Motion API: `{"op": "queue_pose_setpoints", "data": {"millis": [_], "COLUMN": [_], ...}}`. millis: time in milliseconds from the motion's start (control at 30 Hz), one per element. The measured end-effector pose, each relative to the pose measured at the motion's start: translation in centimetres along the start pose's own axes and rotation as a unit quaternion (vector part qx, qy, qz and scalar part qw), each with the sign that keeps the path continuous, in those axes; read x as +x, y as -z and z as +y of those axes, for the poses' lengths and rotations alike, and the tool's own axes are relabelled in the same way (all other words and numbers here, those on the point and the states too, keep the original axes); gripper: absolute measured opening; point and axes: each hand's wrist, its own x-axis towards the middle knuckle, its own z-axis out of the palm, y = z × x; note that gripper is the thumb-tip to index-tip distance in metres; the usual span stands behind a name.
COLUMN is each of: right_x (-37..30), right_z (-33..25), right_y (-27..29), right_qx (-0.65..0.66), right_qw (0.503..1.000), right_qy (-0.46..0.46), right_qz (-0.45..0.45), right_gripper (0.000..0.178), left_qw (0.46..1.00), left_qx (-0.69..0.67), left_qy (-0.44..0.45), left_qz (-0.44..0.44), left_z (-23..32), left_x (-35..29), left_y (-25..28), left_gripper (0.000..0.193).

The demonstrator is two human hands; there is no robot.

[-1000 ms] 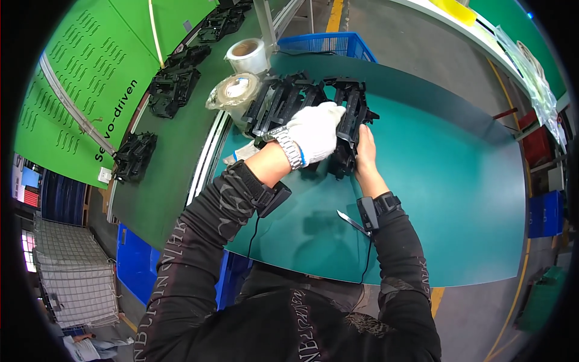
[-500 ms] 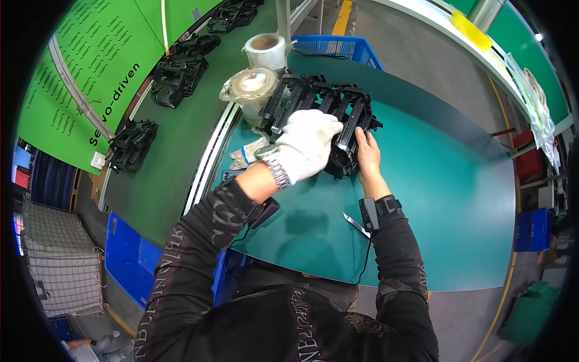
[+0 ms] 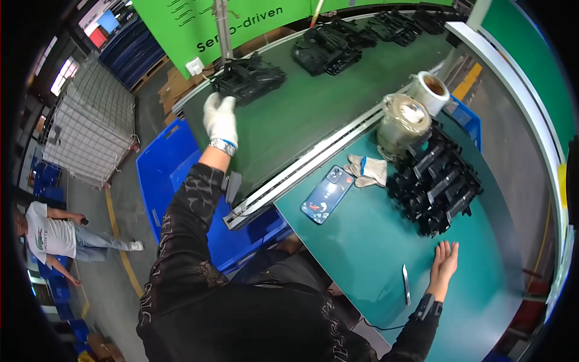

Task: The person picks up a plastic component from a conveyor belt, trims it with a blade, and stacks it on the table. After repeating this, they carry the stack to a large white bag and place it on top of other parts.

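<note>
My left hand [image 3: 221, 120], in a white knit glove, reaches over the near end of the green conveyor belt [image 3: 289, 114]. Its fingers are apart, and their tips are close to a black plastic part [image 3: 250, 78]; whether they touch it I cannot tell. Bare and open, my right hand [image 3: 444, 265] holds nothing above the green table [image 3: 356, 253]. Just beyond it several similar black parts [image 3: 434, 181] sit side by side in a cluster. A slim craft knife [image 3: 406, 283] lies to the left of that hand.
On the table are a phone [image 3: 327, 194], a loose glove [image 3: 367, 171], a wrapped film roll [image 3: 401, 123] and another roll [image 3: 429, 93]. More black parts [image 3: 329, 51] lie along the belt. Blue crates [image 3: 166, 163] stand below its end. A person [image 3: 57, 232] is at far left.
My left hand has left the cluster of black parts and swung left to the single part on the belt. The right hand has come away from the cluster. The view has turned left.
</note>
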Motion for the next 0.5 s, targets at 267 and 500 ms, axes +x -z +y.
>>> {"op": "queue_pose_setpoints", "data": {"millis": [267, 500], "right_x": [-2.3, -3.7], "right_z": [1.3, 1.6], "right_y": [2.1, 2.1], "right_qx": [-0.025, -0.056], "right_qw": [0.998, 0.995], "right_qy": [0.005, 0.048], "right_qz": [0.053, 0.068], "right_gripper": [0.055, 0.045], "left_qw": [0.942, 0.919], "left_qx": [0.098, 0.283], "left_qy": [0.286, 0.272], "left_qz": [0.148, -0.037], "left_z": [-2.3, -0.5], "left_x": [8.2, 12.4], "left_y": [-2.5, -5.9], "left_gripper": [0.112, 0.104]}}
